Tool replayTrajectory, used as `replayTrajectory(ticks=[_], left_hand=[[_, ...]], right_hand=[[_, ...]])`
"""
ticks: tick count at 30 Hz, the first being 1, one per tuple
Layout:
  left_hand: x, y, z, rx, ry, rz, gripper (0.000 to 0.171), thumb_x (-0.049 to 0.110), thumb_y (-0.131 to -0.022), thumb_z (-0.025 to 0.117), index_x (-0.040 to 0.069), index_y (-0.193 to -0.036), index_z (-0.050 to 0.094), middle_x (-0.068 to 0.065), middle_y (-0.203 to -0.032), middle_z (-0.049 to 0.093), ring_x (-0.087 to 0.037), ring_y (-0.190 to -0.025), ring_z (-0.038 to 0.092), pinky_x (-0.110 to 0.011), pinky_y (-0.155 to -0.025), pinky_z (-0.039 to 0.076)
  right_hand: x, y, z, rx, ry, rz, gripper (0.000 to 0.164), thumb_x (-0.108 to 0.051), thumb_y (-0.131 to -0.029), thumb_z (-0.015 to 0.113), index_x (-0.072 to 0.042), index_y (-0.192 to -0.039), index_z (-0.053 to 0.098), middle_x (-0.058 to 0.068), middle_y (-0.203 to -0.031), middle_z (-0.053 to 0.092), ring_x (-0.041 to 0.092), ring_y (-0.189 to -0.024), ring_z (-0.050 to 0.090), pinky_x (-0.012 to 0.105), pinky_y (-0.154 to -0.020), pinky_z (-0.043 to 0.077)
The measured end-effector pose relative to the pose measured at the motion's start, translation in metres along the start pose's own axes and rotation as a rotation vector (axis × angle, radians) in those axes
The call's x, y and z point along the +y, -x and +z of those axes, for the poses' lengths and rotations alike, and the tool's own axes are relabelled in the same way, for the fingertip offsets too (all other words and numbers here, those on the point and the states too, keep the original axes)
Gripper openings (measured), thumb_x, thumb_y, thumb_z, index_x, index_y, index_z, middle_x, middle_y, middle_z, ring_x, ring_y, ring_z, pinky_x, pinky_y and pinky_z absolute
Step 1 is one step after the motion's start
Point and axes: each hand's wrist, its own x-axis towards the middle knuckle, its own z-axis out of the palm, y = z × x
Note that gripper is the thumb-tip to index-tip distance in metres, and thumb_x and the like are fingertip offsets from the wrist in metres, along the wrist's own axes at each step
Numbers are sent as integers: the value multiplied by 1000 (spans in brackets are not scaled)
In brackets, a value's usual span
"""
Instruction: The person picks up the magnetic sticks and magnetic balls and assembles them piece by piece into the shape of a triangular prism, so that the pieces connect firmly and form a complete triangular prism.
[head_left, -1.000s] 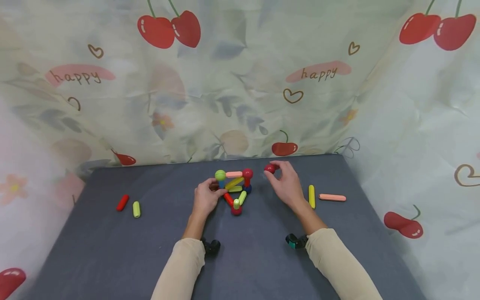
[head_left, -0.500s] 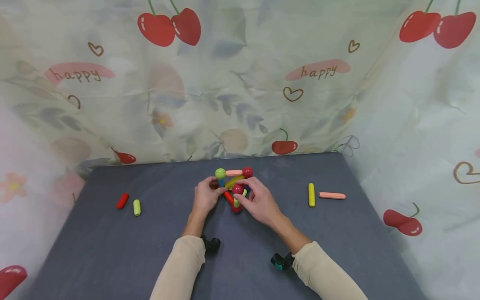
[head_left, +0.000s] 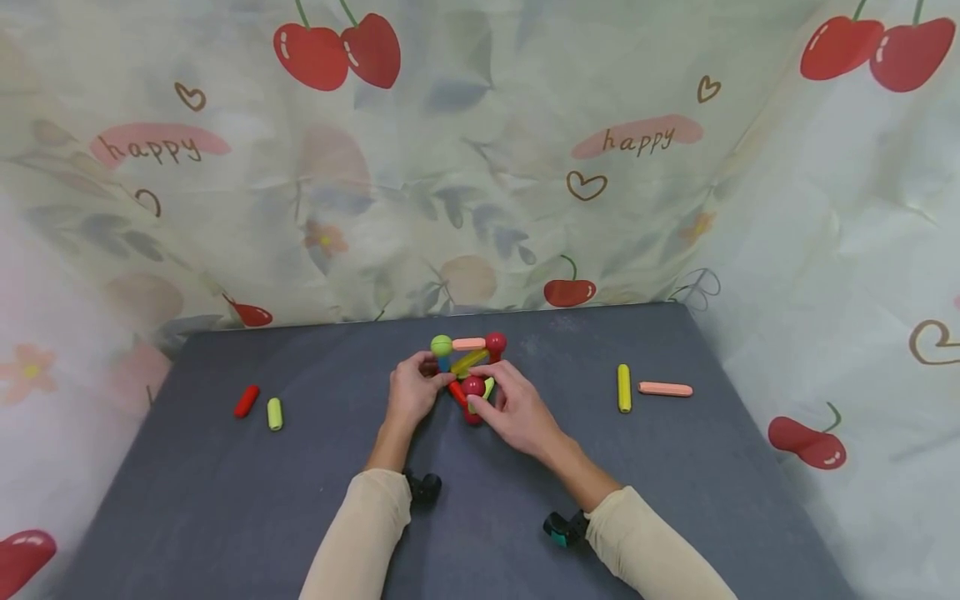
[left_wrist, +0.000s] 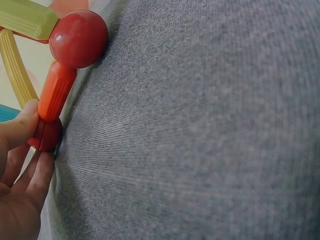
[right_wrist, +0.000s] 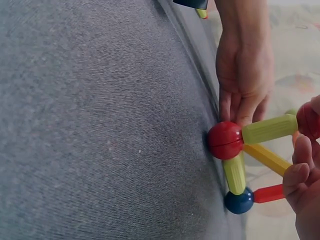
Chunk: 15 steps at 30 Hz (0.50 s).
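We're live at the desk, and both hands are on one frame of rods and balls near its far edge. We see the right hand with its fingers clamped on a red ball; the right wrist view shows us that ball at the tip of a raised lime rod. At the rod's other end we find the near-corner ball, also red. Across to the left hand: thumb and fingers pinch the left-corner ball, joined by an orange-red rod to the near corner. Up top, we spot a pink bar between a green ball and the far ball, a red one. Out wide, we have a red stick and a lime stick lying left of the frame, a yellow stick and a pink stick to its right.
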Motion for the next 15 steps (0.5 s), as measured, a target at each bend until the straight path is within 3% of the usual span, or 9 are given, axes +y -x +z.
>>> replayTrajectory(ticks=[5, 9, 11, 15], left_hand=[[0, -1, 0, 14, -16, 10, 43, 25, -84, 85, 10, -121, 71, -13, -113, 77, -28, -103, 75, -45, -95, 58], [0, 1, 1, 20, -27, 9, 42, 25, -84, 85, 10, -121, 71, -13, -113, 77, -27, -103, 75, -45, -95, 57], [1, 3, 2, 26, -34, 3, 43, 25, -84, 85, 10, -121, 71, -13, -113, 77, -27, -102, 75, -45, -94, 58], [5, 9, 2, 29, -58, 9, 44, 26, -85, 85, 8, -122, 70, -13, -111, 77, -27, -101, 74, -46, -92, 58]], right_hand=[[-1, 3, -1, -16, -10, 31, 47, -28, -93, 76, -12, -135, 60, 0, -114, 59, 4, -59, 48, 20, -56, 47], [5, 7, 3, -71, 37, 146, 63, -40, -89, 79, -14, -141, 53, 6, -119, 58, 10, -70, 55, 24, -63, 51], [10, 9, 8, -107, 85, 219, 64, -46, -87, 79, -15, -136, 53, 6, -118, 57, 12, -80, 57, 26, -70, 53], [20, 11, 16, -128, 151, 304, 47, -45, -87, 79, -14, -116, 59, 4, -105, 57, 13, -86, 56, 29, -76, 51]])
